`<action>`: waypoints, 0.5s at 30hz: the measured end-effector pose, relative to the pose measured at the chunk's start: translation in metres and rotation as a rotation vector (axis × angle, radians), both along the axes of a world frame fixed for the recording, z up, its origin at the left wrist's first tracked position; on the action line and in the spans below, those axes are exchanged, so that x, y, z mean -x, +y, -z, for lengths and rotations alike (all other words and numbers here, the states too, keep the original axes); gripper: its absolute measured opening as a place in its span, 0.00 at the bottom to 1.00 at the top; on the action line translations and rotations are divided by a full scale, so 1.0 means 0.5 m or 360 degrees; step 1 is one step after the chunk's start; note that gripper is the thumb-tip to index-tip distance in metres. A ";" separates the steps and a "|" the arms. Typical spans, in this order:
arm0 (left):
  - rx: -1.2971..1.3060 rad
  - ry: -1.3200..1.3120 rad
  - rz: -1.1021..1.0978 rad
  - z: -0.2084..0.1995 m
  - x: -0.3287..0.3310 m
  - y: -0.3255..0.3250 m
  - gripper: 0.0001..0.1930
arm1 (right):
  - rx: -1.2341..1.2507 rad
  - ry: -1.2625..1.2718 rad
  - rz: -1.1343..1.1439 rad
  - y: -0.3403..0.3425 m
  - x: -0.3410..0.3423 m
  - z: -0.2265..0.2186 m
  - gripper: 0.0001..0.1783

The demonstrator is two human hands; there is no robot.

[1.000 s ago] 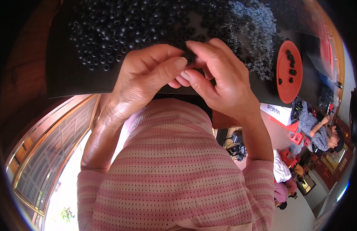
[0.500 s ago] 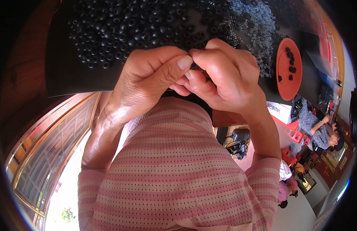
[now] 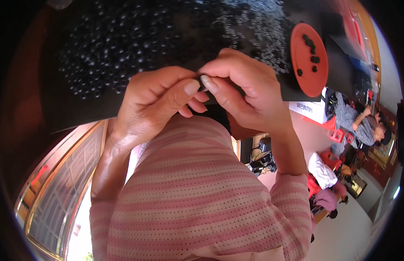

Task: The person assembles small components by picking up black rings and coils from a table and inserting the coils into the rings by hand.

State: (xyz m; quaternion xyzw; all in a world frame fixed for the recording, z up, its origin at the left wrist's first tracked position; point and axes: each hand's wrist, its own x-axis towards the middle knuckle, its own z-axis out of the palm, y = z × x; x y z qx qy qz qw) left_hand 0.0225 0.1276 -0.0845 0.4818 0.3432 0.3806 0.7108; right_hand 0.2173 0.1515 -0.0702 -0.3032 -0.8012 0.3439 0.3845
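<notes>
Fingers [image 3: 192, 88] on small black piece [image 3: 201, 85]

We log one small, black, rounded piece [image 3: 202, 83] | pinched between left hand [image 3: 149, 102] and right hand [image 3: 250, 89] | mostly covered; we cannot tell its tilt

Gap between hands [image 3: 252, 93] and plate [image 3: 308, 85]

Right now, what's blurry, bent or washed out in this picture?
Head view: the loose black pieces and small shiny pieces look soft; head view, lower left: glare whites out the area beside the framed panel, whose edges look curved; head view, centre: light falls on the left hand and right hand, but the small black piece between them is mostly hidden.
</notes>
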 end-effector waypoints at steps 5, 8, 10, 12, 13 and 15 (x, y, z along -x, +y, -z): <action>-0.0084 0.0102 -0.0017 -0.020 -0.046 0.005 0.15 | 0.0207 -0.0239 0.0353 -0.026 -0.068 -0.035 0.04; -0.0226 0.0032 0.0019 -0.033 -0.043 0.006 0.17 | 0.0184 -0.0332 0.0858 -0.030 -0.165 -0.047 0.04; -0.0377 -0.0096 0.0168 -0.056 -0.041 0.021 0.18 | 0.0318 -0.0333 0.1227 -0.014 -0.256 -0.032 0.10; -0.0441 -0.0349 0.0314 -0.090 -0.044 0.039 0.16 | 0.0266 -0.0555 0.1308 0.003 -0.334 -0.011 0.11; -0.0454 -0.0337 0.0277 -0.112 -0.051 0.040 0.16 | 0.0184 -0.0783 0.1339 0.014 -0.349 -0.011 0.12; -0.0448 -0.0380 0.0255 -0.112 -0.110 0.061 0.15 | 0.0148 -0.0721 0.1340 0.018 -0.370 -0.012 0.12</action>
